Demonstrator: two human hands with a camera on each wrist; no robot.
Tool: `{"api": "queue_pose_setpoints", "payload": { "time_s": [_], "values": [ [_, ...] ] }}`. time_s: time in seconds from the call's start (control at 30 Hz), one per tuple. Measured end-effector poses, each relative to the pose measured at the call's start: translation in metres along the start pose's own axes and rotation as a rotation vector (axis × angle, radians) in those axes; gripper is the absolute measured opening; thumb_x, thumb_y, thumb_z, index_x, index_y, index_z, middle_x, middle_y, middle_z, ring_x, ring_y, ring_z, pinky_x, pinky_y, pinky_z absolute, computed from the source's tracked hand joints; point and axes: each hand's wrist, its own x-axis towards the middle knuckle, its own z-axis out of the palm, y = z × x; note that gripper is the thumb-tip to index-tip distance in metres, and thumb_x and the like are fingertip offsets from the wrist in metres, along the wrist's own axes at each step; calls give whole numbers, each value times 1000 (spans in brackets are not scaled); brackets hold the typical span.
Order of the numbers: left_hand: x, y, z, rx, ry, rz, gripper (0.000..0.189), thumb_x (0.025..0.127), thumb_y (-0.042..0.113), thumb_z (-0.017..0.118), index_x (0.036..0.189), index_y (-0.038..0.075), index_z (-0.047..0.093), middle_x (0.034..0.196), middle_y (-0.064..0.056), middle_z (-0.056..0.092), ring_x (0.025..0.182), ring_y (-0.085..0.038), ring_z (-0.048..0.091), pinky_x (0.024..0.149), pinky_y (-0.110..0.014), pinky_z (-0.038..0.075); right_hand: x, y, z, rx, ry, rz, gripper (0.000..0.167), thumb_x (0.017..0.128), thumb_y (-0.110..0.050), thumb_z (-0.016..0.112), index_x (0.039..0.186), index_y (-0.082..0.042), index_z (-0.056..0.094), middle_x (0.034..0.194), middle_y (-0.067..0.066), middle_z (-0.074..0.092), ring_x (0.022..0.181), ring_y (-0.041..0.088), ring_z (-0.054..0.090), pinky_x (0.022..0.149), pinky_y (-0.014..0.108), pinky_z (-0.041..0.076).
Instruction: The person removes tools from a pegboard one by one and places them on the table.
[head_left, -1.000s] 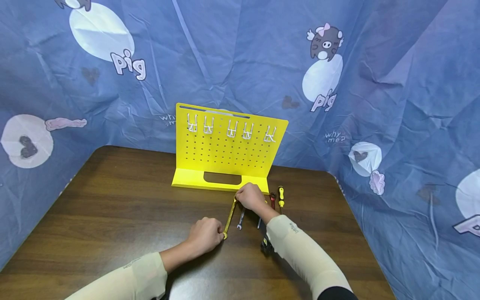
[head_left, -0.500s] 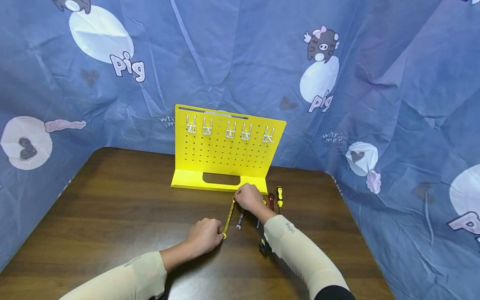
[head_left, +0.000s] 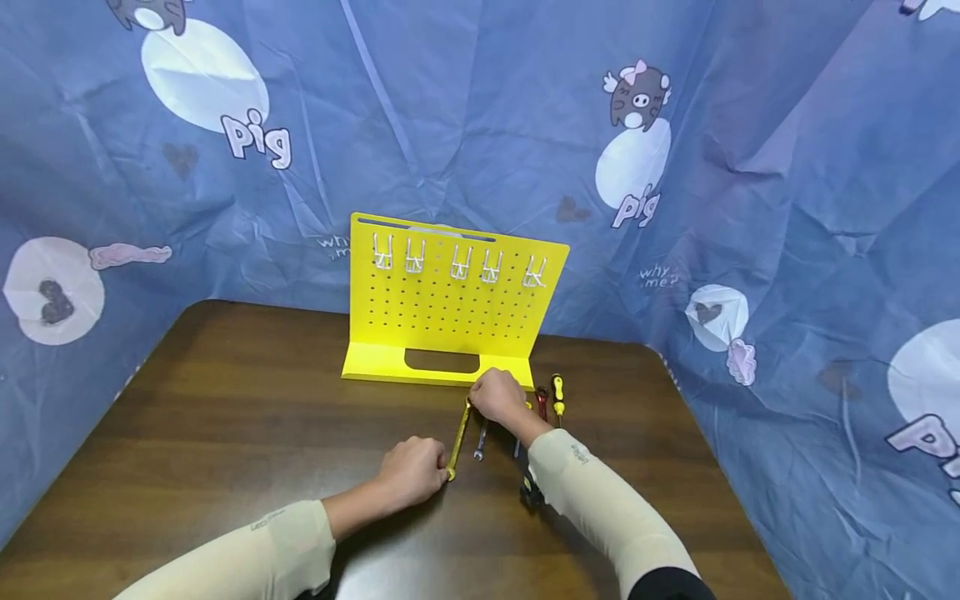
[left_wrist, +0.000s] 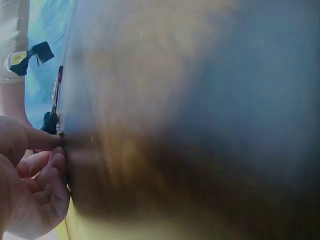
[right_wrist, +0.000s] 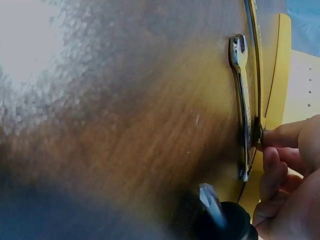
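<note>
A gold-coloured wrench (head_left: 460, 437) lies slanted on the wooden table, with a hand at each end. My left hand (head_left: 411, 472) pinches its near end; in the left wrist view that hand's thumb and fingers (left_wrist: 59, 160) meet at the table surface. The far end is pinched between thumb and finger of my right hand (head_left: 498, 395), seen closer in the right wrist view beside the wrench (right_wrist: 258, 75). Just right of it lies a smaller silver wrench (head_left: 480, 446), its upper part hidden under the right hand in the head view.
Behind the hands stands a yellow pegboard (head_left: 442, 308) with several metal hooks (head_left: 459, 265) along its top. Right of my right hand lie a screwdriver with a silver shaft (head_left: 517, 448), a red tool (head_left: 542, 402) and a yellow-and-black screwdriver (head_left: 558, 394). Blue printed cloth (head_left: 465, 100) hangs around.
The head view has tilted and turned slightly, shifting the scene a little. Both hands keep hold of the wrench's ends, with no visible movement.
</note>
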Motion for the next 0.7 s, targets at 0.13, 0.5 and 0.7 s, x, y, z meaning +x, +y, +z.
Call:
{"api": "queue_pose_setpoints", "payload": {
  "time_s": [0.13, 0.5, 0.7],
  "values": [
    [1, 2, 0, -7, -7, 24, 38, 78, 14, 79, 55, 21, 50, 52, 14, 38, 50, -9, 36, 41, -29, 33, 0, 4, 1, -17, 0, -1, 50, 90, -14, 65, 44, -22, 45, 42, -10, 30, 41, 10, 28, 41, 25, 17],
    [14, -6, -12, -16, -113, 106, 32, 87, 16, 73, 59, 20, 58, 53, 14, 46, 50, -7, 41, 46, -29, 38, 10, 5, -12, 13, 52, -63, 46, 91, -14, 63, 47, -18, 50, 44, -10, 31, 43, 9, 29, 42, 24, 21],
    [21, -8, -23, -10, -183, 80, 20, 90, 18, 72, 69, 18, 70, 63, 9, 61, 56, -11, 53, 53, -36, 47, 16, 4, -35, 145, 110, -74, 32, 97, -17, 62, 70, -4, 73, 52, -4, 44, 50, 12, 35, 51, 28, 31]
  ]
}}
